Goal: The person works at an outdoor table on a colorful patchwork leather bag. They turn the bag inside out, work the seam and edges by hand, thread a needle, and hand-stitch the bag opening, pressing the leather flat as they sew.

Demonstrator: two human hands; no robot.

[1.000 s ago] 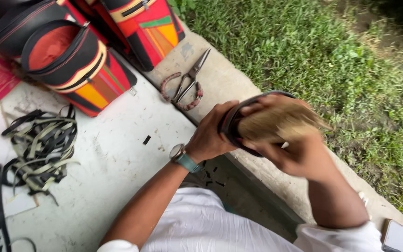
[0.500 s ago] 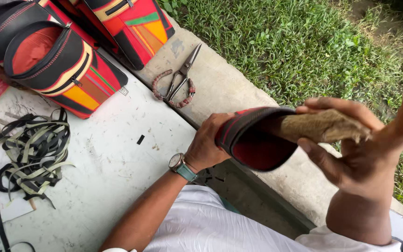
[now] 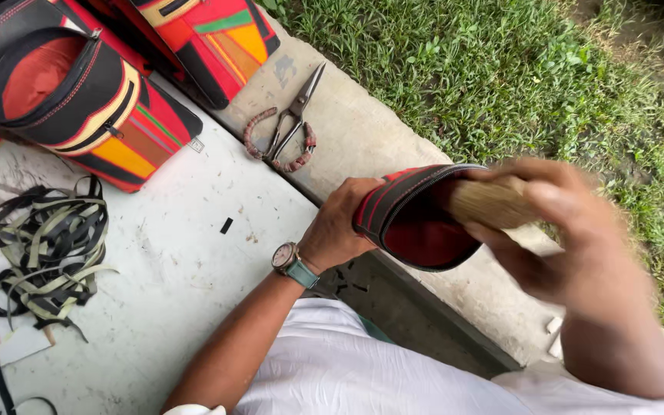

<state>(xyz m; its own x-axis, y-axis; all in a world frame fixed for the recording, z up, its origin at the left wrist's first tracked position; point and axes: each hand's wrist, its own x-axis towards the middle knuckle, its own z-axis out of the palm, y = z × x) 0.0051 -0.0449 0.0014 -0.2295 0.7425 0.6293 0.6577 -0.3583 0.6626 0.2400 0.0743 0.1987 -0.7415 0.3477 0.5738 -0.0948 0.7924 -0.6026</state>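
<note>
- Head view: the left hand [image 3: 343,223] grips the round pouch [image 3: 416,219] by its outer wall, fingers closed around the red-and-black side, and holds it in the air just past the counter's [image 3: 194,292] front edge, above the concrete ledge [image 3: 363,131].
- The right hand [image 3: 570,230] is wrapped around a small straw brush [image 3: 486,201], fingers closed on its handle end; the bristles reach into the pouch's open mouth, against the red lining.
- Compared with half a second ago, the right hand has come lower and nearer the pouch mouth, and it is now blurred, so it is moving fast; the pouch has turned a little, showing more of its zip rim.
- A second ago the brush lay across the front of the pouch; now its tip is inside. I judge this to be a sweeping stroke through the interior.
- Scissors [image 3: 290,123] with wrapped handles lie on the ledge, well apart from both hands.
- A finished round bag [image 3: 78,100] stands at the counter's far left corner, and another bag [image 3: 217,38] beside it.
- A tangle of black and pale strips [image 3: 48,246] lies at the counter's left edge.
- Grass [image 3: 539,77] runs beyond the ledge.
</note>
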